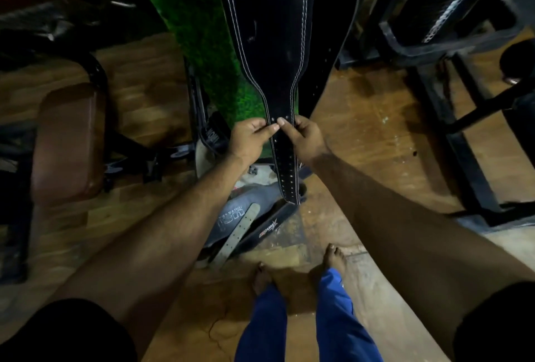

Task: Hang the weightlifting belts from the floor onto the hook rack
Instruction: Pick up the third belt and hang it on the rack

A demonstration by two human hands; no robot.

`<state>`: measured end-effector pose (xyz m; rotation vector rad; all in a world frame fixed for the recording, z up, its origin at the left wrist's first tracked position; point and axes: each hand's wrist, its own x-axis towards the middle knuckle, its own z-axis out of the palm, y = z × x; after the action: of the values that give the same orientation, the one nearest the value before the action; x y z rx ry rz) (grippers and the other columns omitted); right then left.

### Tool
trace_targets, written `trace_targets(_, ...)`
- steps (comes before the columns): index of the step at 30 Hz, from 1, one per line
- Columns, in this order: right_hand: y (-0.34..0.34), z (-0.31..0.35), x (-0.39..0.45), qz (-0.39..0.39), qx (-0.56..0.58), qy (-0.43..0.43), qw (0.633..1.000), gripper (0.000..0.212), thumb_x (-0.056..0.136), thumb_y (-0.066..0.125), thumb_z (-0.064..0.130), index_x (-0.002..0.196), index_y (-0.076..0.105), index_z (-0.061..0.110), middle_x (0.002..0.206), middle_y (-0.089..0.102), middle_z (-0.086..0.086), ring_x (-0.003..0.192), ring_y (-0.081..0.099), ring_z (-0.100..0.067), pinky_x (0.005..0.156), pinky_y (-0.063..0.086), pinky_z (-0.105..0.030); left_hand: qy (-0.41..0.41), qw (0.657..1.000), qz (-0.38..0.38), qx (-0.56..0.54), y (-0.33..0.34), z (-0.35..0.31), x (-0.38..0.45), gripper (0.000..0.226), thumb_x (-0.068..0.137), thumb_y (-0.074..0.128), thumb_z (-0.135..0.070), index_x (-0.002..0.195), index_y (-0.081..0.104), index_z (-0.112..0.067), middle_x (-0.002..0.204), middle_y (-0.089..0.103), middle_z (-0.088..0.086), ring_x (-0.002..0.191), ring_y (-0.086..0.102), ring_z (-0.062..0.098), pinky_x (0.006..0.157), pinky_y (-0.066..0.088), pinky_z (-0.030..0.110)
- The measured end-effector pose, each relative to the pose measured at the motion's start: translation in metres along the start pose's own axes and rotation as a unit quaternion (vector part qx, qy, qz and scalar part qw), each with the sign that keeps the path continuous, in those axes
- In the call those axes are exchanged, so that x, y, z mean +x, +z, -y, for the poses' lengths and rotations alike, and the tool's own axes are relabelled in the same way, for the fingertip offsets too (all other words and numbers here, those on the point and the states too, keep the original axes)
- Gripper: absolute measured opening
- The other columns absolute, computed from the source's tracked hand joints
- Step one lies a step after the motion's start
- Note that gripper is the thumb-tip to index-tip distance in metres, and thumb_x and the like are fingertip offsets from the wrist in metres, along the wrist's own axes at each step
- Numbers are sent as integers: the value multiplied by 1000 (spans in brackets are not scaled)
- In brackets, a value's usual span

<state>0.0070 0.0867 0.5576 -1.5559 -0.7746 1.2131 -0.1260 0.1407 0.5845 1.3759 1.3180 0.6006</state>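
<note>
A black weightlifting belt (272, 31) with white stitching hangs down from above the frame, its narrow perforated strap end reaching to just above the floor. My left hand (249, 137) pinches the strap's left edge and my right hand (305, 137) pinches its right edge, thumbs nearly touching on the front. On the floor below lie more belts: a grey belt (246, 211) with printed letters and a pale strap across it, and a black belt (275, 224) with a red logo. The hook rack is out of view above.
A green textured wall panel (199, 43) stands behind the belt. A brown padded bench (68, 141) on a black frame is at the left. Black machine frames (463, 130) fill the right side. My bare feet (335, 257) stand on the wooden floor.
</note>
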Motion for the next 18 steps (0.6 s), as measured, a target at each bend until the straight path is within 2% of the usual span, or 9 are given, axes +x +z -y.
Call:
trace_targets(1, 2, -7, -4, -7, -17, 12, 1000, 47, 76, 72, 60, 82, 68, 14, 82, 71, -6, 77, 66, -24, 75, 54, -45, -10, 1000, -4, 22, 2, 4, -4, 18, 89, 72, -9, 75, 64, -3, 64, 62, 0, 76, 52, 17, 70, 46, 27)
trace_targets(2, 4, -15, -8, -18, -32, 28, 999, 46, 73, 74, 64, 88, 69, 21, 90, 76, -3, 85, 72, -24, 82, 59, -48, -24, 998, -9, 49, 3, 12, -7, 16, 89, 72, -9, 91, 68, 7, 87, 72, 17, 83, 60, 18, 74, 50, 25)
trace_targets(4, 7, -34, -19, -50, -49, 62, 996, 57, 68, 76, 71, 103, 66, 27, 104, 77, -1, 98, 73, -23, 89, 59, -46, -61, 992, -35, 101, 3, 28, -16, 31, 88, 73, -14, 113, 69, 5, 109, 74, 17, 99, 70, 24, 87, 57, 34)
trace_targets(6, 10, -46, -39, -106, -41, 98, 989, 54, 72, 79, 61, 107, 60, 24, 105, 74, -2, 98, 71, -22, 87, 59, -40, -91, 983, -40, 152, -1, 47, -27, 24, 88, 73, -21, 105, 75, -4, 105, 76, 13, 95, 72, 26, 84, 60, 40)
trace_targets(8, 10, -58, -54, -141, -11, 140, 980, 38, 83, 80, 38, 106, 57, 19, 93, 69, 0, 86, 68, -19, 75, 57, -31, -124, 979, -6, 164, -1, 68, -36, 14, 87, 72, -22, 90, 77, -10, 92, 77, 15, 83, 72, 27, 79, 60, 37)
trace_targets(10, 9, -73, -64, -148, 11, 179, 973, 22, 89, 76, 19, 98, 57, 14, 80, 61, 2, 72, 59, -13, 62, 49, -22, -158, 976, 55, 137, 3, 83, -46, 7, 85, 70, -15, 78, 72, -15, 91, 76, 20, 82, 72, 30, 81, 60, 38)
trace_targets(11, 8, -82, -67, -145, 11, 197, 969, 18, 90, 74, 14, 88, 56, 13, 77, 60, -1, 68, 56, -12, 61, 45, -23, -169, 974, 82, 128, 7, 89, -50, 12, 86, 68, -10, 76, 70, -15, 92, 75, 23, 82, 71, 31, 79, 60, 36)
trace_targets(14, 1, -105, -75, -111, 48, 268, 956, 28, 96, 66, 11, 76, 49, 18, 80, 61, -12, 62, 52, -16, 55, 42, -26, -190, 968, 125, 108, 21, 105, -56, 9, 93, 63, -8, 89, 69, -5, 94, 73, 23, 79, 67, 25, 71, 51, 28)
trace_targets(18, -13, -136, -70, -61, 57, 336, 938, 23, 103, 57, 21, 80, 54, 18, 74, 60, -3, 64, 55, -15, 60, 43, -25, -209, 964, 134, 99, 44, 143, -48, 8, 95, 65, -11, 96, 69, -4, 76, 69, 9, 63, 61, 15, 57, 48, 19)
